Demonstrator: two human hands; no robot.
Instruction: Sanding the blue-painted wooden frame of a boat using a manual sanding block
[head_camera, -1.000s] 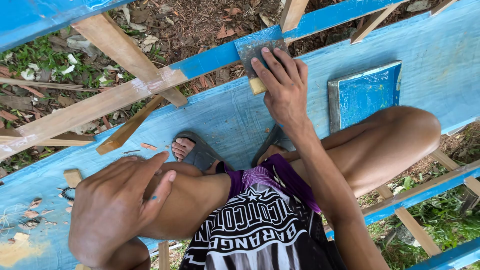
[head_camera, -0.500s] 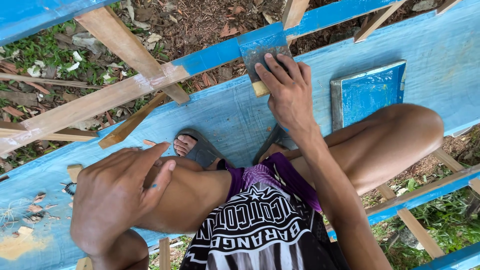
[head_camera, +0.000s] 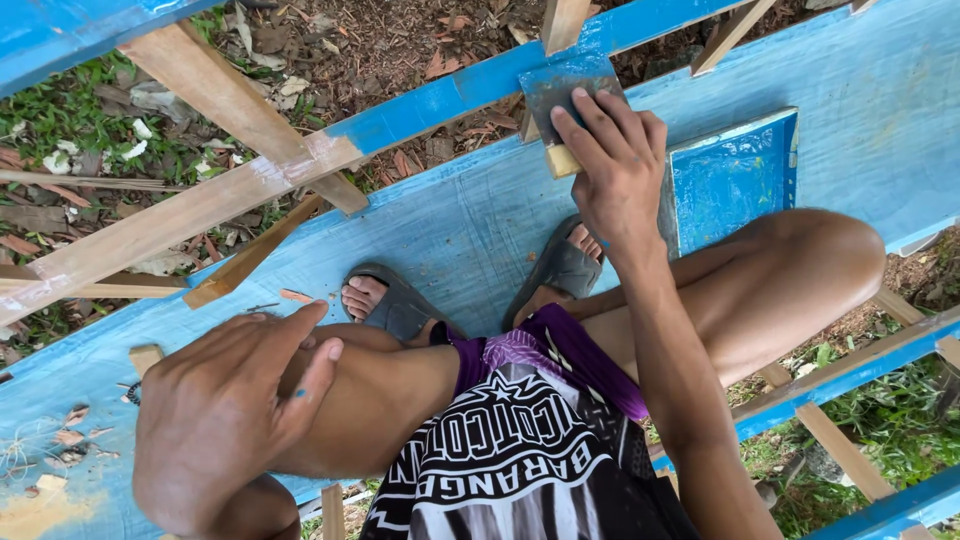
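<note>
Pressed flat, our right hand spreads its fingers over a grey sheet of sandpaper wrapped on a small wooden block, holding it against the blue painted hull just below the blue top rail. Our left hand rests loosely cupped on the left knee, gripping nothing. Both sandalled feet stand on the blue surface, beside a raised blue panel.
</note>
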